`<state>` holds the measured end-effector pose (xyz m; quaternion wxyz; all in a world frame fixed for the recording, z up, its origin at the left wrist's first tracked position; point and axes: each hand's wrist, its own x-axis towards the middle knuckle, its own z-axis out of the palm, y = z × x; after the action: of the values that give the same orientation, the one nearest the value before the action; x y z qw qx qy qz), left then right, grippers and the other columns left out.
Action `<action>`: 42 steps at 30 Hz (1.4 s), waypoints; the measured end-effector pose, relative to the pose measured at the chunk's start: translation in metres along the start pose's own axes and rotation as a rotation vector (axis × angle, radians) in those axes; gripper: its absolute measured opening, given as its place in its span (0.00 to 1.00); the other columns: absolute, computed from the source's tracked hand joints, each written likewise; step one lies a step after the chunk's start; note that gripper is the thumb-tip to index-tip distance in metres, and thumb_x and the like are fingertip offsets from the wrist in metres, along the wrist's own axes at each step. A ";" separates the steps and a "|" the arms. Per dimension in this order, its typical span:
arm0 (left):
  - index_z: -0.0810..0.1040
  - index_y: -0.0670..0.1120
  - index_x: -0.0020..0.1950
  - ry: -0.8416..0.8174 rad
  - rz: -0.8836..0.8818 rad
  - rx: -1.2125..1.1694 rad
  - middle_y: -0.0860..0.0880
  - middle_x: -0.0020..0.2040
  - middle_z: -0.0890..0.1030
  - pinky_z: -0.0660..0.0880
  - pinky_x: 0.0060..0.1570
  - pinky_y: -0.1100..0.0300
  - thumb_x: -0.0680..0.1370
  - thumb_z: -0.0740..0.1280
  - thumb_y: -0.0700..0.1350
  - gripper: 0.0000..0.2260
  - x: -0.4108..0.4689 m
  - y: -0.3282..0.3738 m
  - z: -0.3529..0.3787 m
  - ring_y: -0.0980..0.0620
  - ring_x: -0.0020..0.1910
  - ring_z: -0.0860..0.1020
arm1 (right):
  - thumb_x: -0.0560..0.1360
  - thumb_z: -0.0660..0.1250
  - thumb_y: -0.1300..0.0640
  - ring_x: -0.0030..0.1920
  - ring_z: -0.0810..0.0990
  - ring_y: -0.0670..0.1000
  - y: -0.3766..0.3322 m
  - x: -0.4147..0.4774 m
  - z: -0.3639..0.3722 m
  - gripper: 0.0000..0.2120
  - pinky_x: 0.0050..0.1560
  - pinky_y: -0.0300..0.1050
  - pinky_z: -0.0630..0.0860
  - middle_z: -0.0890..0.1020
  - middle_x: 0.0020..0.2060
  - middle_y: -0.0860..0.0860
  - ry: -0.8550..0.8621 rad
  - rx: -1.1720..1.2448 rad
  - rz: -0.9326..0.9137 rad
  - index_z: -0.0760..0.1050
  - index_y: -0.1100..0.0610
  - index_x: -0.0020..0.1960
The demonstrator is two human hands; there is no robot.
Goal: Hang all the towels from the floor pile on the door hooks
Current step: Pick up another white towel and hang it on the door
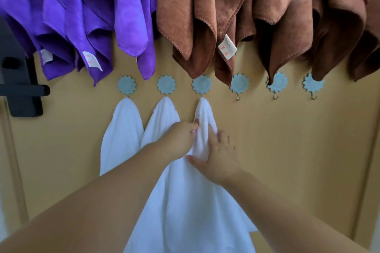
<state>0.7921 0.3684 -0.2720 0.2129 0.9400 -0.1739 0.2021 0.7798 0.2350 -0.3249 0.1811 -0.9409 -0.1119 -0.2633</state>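
My left hand (182,135) pinches the white towel (203,121) hanging from the third hook (201,86) on the door (287,149), while my right hand (219,158) grips its folds just below.

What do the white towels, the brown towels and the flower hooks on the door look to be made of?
White towel under both hands: looped cotton terry by its nubby pile, though that's a guess.
Brown towels: short plush, likely microfibre, with stitched edges and a sewn label.
Flower hooks: matte pale blue backs, probably moulded plastic; the small hook below looks like shiny metal.
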 end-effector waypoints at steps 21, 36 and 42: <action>0.75 0.48 0.53 -0.118 -0.002 0.244 0.48 0.52 0.78 0.74 0.52 0.51 0.78 0.56 0.40 0.09 -0.065 -0.038 0.019 0.45 0.54 0.75 | 0.73 0.63 0.66 0.47 0.77 0.59 -0.010 -0.054 0.062 0.42 0.37 0.47 0.66 0.67 0.64 0.65 0.034 -0.283 0.008 0.41 0.60 0.78; 0.73 0.45 0.44 -0.025 0.076 0.024 0.51 0.39 0.75 0.75 0.41 0.56 0.79 0.59 0.44 0.06 -0.066 -0.003 0.028 0.51 0.39 0.75 | 0.69 0.68 0.43 0.30 0.79 0.55 0.041 -0.095 0.062 0.30 0.26 0.45 0.74 0.79 0.51 0.58 0.260 -0.281 -0.176 0.68 0.58 0.65; 0.73 0.45 0.42 -0.019 0.096 0.008 0.53 0.36 0.73 0.72 0.37 0.58 0.79 0.59 0.43 0.07 -0.062 0.010 0.021 0.52 0.36 0.73 | 0.75 0.54 0.47 0.29 0.78 0.56 0.058 -0.090 0.031 0.19 0.26 0.46 0.72 0.78 0.41 0.53 0.289 -0.191 -0.145 0.75 0.58 0.55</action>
<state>0.7415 0.3650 -0.3137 0.1977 0.9333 -0.2199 0.2038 0.7363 0.1843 -0.4145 0.0856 -0.8956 -0.1266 -0.4177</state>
